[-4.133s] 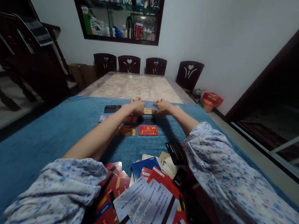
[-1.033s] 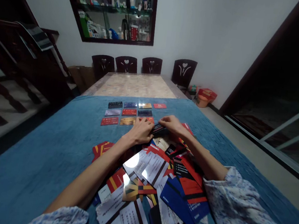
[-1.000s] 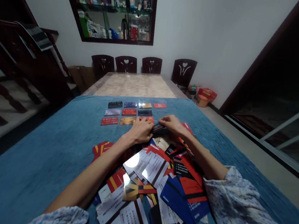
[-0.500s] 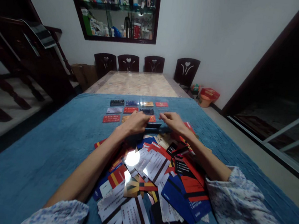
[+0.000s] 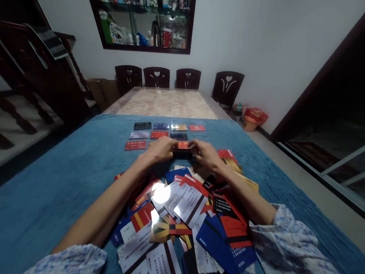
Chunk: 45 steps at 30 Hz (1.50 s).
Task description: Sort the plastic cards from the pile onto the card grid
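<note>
My left hand (image 5: pixel 161 148) and my right hand (image 5: pixel 204 153) meet over the blue cloth (image 5: pixel 66 172), both pinching a dark card (image 5: pixel 183 146) held flat between them. Just beyond them lie rows of cards (image 5: pixel 160 131) laid out face up in a neat grid. Under my forearms spreads a loose heap of cards (image 5: pixel 185 225) in red, blue, white and black, overlapping each other.
The cloth covers the near part of a long marble-topped table (image 5: pixel 166 102). Several dark chairs (image 5: pixel 189 78) stand at its far end. A glass wall cabinet (image 5: pixel 144 11) hangs above. A staircase (image 5: pixel 16 87) rises at the left, and a red bag (image 5: pixel 253 117) sits on the floor at the right.
Both hands came back from the far rows to the heap, took up a dark card between them, and moved it forward toward the grid.
</note>
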{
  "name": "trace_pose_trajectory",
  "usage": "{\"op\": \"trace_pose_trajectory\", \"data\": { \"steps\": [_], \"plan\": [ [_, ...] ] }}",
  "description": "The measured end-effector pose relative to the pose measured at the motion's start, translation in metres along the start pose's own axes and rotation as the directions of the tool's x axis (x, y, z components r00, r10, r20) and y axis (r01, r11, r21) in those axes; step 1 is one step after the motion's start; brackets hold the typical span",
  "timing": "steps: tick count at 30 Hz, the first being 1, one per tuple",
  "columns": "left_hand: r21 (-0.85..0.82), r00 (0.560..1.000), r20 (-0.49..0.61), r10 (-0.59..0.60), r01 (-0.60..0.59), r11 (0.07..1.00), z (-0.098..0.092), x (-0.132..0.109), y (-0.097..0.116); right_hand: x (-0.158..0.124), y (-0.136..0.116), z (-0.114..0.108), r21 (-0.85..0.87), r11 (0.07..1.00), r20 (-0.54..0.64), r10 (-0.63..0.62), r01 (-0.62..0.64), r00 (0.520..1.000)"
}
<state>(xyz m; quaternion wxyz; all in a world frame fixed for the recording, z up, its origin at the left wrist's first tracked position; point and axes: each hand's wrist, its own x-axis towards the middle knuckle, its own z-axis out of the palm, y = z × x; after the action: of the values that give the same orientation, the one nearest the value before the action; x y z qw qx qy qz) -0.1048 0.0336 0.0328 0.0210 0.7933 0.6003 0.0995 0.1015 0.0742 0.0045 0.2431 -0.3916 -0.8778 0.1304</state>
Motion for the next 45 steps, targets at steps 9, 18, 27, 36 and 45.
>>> {"op": "trace_pose_trajectory", "data": {
  "steps": [9, 18, 27, 36, 45],
  "plan": [
    [0.138, 0.999, -0.043, -0.014, 0.020, 0.990, 0.006, -0.005, 0.009, -0.004, -0.003, 0.009, -0.399, 0.916, 0.016, -0.036, 0.040, 0.999],
    [0.213, 0.996, 0.092, -0.014, -0.006, 0.977, 0.003, -0.010, 0.023, -0.005, -0.002, 0.014, -0.380, 0.924, 0.071, -0.024, 0.050, 0.997],
    [0.178, 0.996, 0.089, -0.008, -0.008, 0.984, 0.009, -0.008, 0.020, -0.004, 0.006, 0.020, -0.422, 0.904, 0.064, -0.045, 0.068, 0.997],
    [0.137, 0.996, 0.087, 0.024, -0.036, 0.990, 0.007, -0.008, 0.014, -0.002, 0.015, 0.017, -0.380, 0.918, 0.068, -0.090, 0.109, 0.994],
    [0.092, 0.995, 0.099, 0.033, -0.042, 0.995, 0.008, -0.008, 0.003, -0.003, 0.018, 0.007, -0.300, 0.943, 0.121, -0.116, 0.147, 0.986]
  ]
}}
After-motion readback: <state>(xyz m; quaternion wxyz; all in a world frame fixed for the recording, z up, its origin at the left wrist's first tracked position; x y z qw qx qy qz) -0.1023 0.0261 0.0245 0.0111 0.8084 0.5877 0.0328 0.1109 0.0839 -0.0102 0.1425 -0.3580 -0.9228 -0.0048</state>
